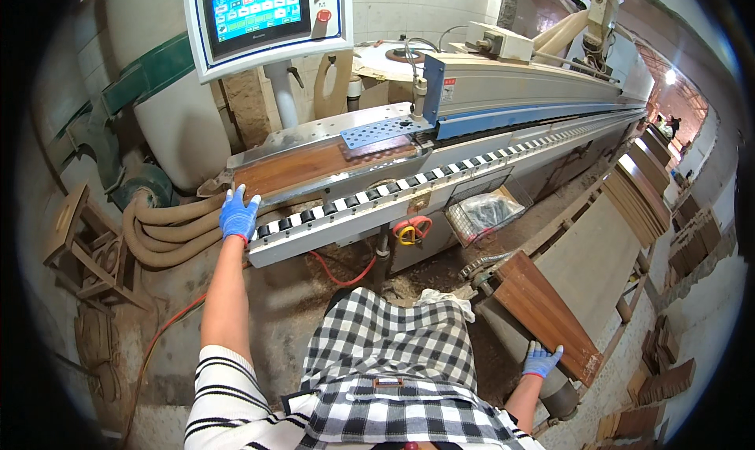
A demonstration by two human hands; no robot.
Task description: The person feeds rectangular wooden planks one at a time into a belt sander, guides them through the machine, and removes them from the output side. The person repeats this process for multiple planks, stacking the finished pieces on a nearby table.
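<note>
My left hand (pixel 238 216), in a blue and white work glove, is at the left end of a brown wooden board (pixel 295 168) lying on the machine's infeed. Its fingers are spread, and the tips reach the board's near left corner. The board's far end runs beneath a blue perforated plate (pixel 385 132). Low on the right, my right hand (pixel 543 361), gloved alike, has its fingers stretched against the near edge of a second reddish-brown board (pixel 545 315). That board lies slanted across a side table. Part of the right palm is hard to make out.
A control panel (pixel 255 13) stands behind the infeed. The long edge machine (pixel 535 96) runs off to the right, with a roller rail (pixel 377 192) along its front. Scissors (pixel 412 230) and a wire basket (pixel 489 214) hang below. Stacked boards (pixel 635 194) and hoses (pixel 169 234) flank me.
</note>
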